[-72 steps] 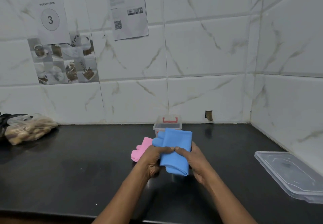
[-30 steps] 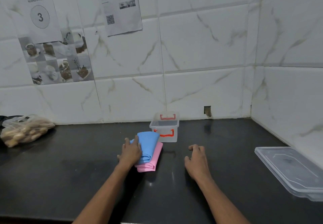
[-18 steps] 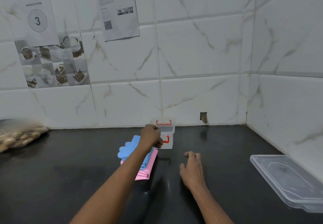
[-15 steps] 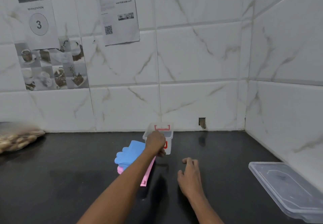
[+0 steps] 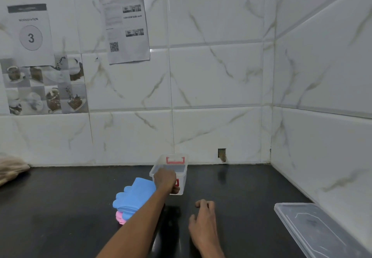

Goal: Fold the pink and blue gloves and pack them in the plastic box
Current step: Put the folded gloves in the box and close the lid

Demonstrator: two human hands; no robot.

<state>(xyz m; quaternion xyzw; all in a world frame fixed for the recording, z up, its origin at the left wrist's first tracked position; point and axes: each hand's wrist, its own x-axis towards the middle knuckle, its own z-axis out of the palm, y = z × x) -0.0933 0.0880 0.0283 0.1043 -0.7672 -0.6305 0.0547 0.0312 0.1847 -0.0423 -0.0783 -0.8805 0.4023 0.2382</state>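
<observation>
A small clear plastic box [image 5: 179,169] with red handles stands on the black counter near the back wall. My left hand [image 5: 166,180] is closed on its near rim. Just left of the box the folded blue glove [image 5: 133,196] lies on top of the pink glove [image 5: 120,217], of which only an edge shows under my forearm. My right hand [image 5: 203,220] rests on the counter to the right, fingers loosely curled and holding nothing.
A clear plastic lid [image 5: 320,229] lies at the right by the side wall. A plastic bag [image 5: 10,169] of brownish items sits at the far left. Tiled walls close the back and right of the black counter [image 5: 60,207].
The folded blue glove went down onto the pink one. My left hand left the gloves and reached forward to take hold of the box rim. My right hand stayed on the counter.
</observation>
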